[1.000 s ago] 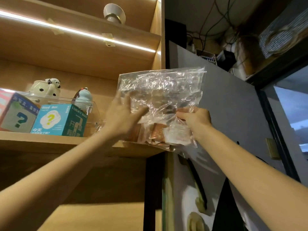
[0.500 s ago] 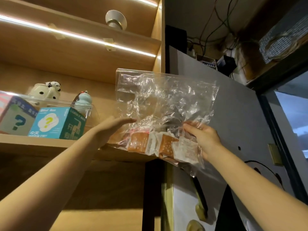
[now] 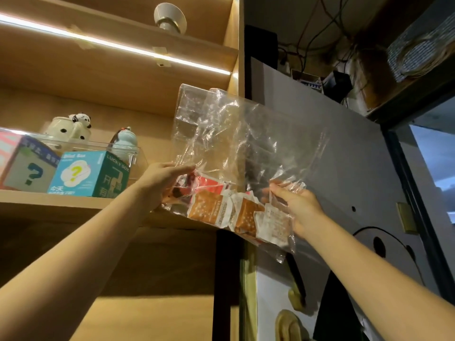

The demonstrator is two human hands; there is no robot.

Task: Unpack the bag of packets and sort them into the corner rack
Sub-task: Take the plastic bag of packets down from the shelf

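While both hands pinch the clear bag (image 3: 246, 143) — left hand (image 3: 162, 183), right hand (image 3: 298, 207) — packets (image 3: 229, 212) sag inside.

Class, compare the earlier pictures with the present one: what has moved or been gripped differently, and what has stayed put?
The clear plastic bag has come off the shelf's right end, rightward and outward. The left hand shifted from flat against it to holding its lower left edge; the right hand still grips its right side. The packets remain inside. The boxes haven't moved.

Clear plastic bag (image 3: 246, 143) of packets (image 3: 209, 210): left hand (image 3: 160, 180) and right hand (image 3: 299, 207) are gripping its lower sides, holding it beside the wooden shelf (image 3: 61, 205) bearing blind boxes (image 3: 91, 173).
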